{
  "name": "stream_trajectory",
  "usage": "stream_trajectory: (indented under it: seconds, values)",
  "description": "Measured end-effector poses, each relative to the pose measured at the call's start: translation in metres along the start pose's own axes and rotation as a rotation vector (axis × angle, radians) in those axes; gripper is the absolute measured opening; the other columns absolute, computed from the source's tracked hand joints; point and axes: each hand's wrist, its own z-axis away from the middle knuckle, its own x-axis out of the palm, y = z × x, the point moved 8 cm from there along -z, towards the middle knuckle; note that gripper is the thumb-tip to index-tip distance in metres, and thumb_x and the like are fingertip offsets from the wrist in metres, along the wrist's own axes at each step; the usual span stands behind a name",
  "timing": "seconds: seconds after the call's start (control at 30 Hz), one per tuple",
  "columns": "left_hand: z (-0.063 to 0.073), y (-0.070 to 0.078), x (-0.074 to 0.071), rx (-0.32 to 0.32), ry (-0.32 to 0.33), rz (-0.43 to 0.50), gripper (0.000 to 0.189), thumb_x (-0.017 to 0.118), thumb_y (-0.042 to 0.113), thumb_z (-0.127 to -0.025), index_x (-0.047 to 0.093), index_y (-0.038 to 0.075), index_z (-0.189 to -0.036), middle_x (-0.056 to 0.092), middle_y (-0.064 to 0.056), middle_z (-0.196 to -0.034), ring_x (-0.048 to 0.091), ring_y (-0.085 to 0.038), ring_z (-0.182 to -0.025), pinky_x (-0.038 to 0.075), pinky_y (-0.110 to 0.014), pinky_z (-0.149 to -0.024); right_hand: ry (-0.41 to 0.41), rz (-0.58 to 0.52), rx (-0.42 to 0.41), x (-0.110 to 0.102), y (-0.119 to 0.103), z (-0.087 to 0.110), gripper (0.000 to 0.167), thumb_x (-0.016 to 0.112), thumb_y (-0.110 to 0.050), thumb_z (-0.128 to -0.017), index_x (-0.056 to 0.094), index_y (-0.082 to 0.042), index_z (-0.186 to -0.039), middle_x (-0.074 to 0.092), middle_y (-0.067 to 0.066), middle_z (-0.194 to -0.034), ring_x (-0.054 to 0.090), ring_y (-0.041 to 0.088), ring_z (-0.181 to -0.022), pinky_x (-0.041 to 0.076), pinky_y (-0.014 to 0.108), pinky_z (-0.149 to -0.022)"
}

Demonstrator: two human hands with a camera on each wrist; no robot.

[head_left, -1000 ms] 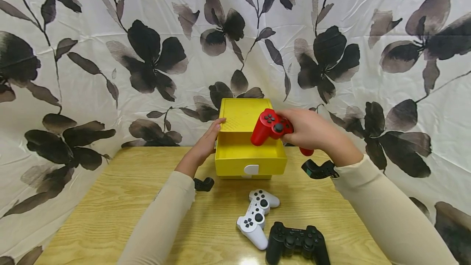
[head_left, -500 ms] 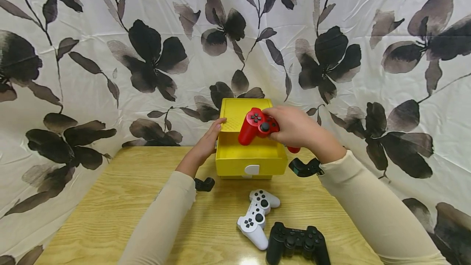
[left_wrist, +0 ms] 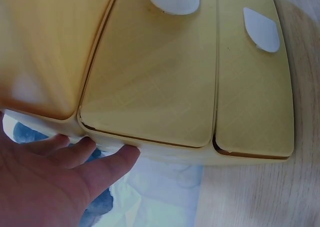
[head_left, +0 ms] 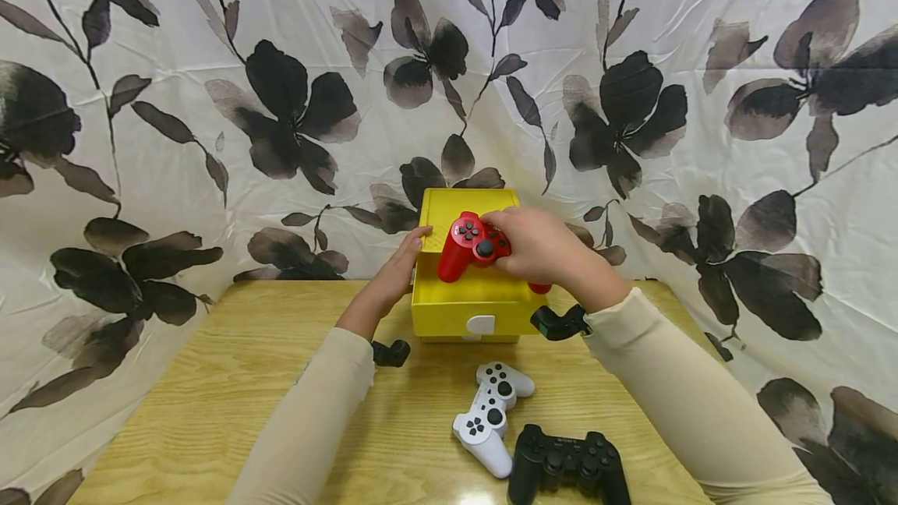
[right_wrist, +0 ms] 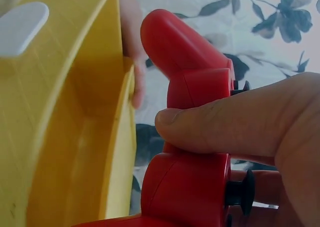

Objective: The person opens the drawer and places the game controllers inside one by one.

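Observation:
My right hand (head_left: 543, 248) grips a red game controller (head_left: 459, 256) by its middle, above the pulled-out top drawer (head_left: 445, 318) of a yellow drawer unit (head_left: 477, 201). In the right wrist view the thumb (right_wrist: 210, 129) presses on the red controller's body, beside the drawer's inside (right_wrist: 82, 157). My left hand (head_left: 393, 275) rests along the unit's left side, its fingers extended. The left wrist view has those fingers (left_wrist: 112, 167) touching the side wall near the drawer fronts (left_wrist: 155, 87). Part of the drawer's inside is hidden behind the red controller and right hand.
A white game controller (head_left: 484, 419) lies on the wooden table (head_left: 231, 396) in front of the unit. Nearer and to its right lies a black game controller (head_left: 568, 462). Behind the table hangs a flower-patterned cloth (head_left: 295, 6).
My right hand has carried the red controller leftward, from the drawer's right part to over its middle and left. The left hand, drawer and other controllers stay in place.

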Motion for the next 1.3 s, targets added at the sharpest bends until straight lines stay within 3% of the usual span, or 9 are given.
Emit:
stream_trajectory:
  seconds: [0.33,0.57,0.7,0.87,0.93,1.3]
  values:
    - [0.0,-0.001,0.0,0.004,0.002,0.01,0.049,0.021,0.058,-0.101,0.022,0.043,-0.148,0.014,-0.004,-0.163,0.021,-0.037,-0.148,0.035,-0.066,-0.105,0.001,0.002,0.005,0.011,-0.004,-0.006,0.058,0.075,-0.021,-0.078,0.057,-0.011,-0.133,0.068,0.007,-0.115,0.062,0.025,-0.098,0.052,0.041,-0.087]
    - [-0.001,-0.002,0.0,0.004,-0.003,-0.003,0.05,0.021,0.059,-0.101,0.021,0.044,-0.149,0.012,-0.004,-0.163,0.019,-0.038,-0.148,0.034,-0.066,-0.105,-0.035,-0.049,0.034,0.02,-0.004,-0.009,0.06,0.08,-0.023,-0.077,0.056,-0.013,-0.132,0.068,0.005,-0.119,0.063,0.023,-0.102,0.052,0.042,-0.094]
    - [0.006,0.006,0.0,-0.019,-0.017,-0.007,0.05,0.02,0.052,-0.104,0.018,0.039,-0.151,0.011,-0.006,-0.164,0.017,-0.039,-0.148,0.034,-0.066,-0.105,-0.054,-0.063,0.052,0.025,-0.003,-0.009,0.059,0.08,-0.026,-0.078,0.054,-0.014,-0.13,0.069,0.005,-0.113,0.064,0.022,-0.094,0.054,0.04,-0.087]
    - [0.006,0.006,0.0,-0.016,-0.013,-0.011,0.05,0.02,0.052,-0.103,0.017,0.039,-0.152,0.01,-0.006,-0.164,0.017,-0.039,-0.148,0.034,-0.067,-0.105,-0.065,-0.068,0.061,0.029,-0.002,-0.008,0.054,0.08,-0.028,-0.077,0.056,-0.015,-0.123,0.07,0.003,-0.104,0.063,0.02,-0.085,0.054,0.035,-0.079]
    - [0.001,0.0,0.0,-0.002,0.0,-0.012,0.05,0.021,0.057,-0.102,0.019,0.043,-0.15,0.011,-0.004,-0.164,0.018,-0.039,-0.148,0.034,-0.067,-0.104,-0.07,-0.074,0.063,0.031,-0.002,-0.008,0.053,0.081,-0.028,-0.076,0.057,-0.016,-0.121,0.07,0.003,-0.102,0.062,0.02,-0.084,0.054,0.035,-0.078]
    - [0.001,0.0,0.0,0.01,0.023,-0.007,0.048,0.021,0.057,-0.102,0.022,0.042,-0.148,0.014,-0.005,-0.163,0.021,-0.039,-0.147,0.034,-0.068,-0.104,-0.104,-0.093,0.06,0.04,0.0,-0.007,0.052,0.081,-0.029,-0.076,0.058,-0.015,-0.12,0.069,0.002,-0.102,0.062,0.019,-0.083,0.054,0.034,-0.076]
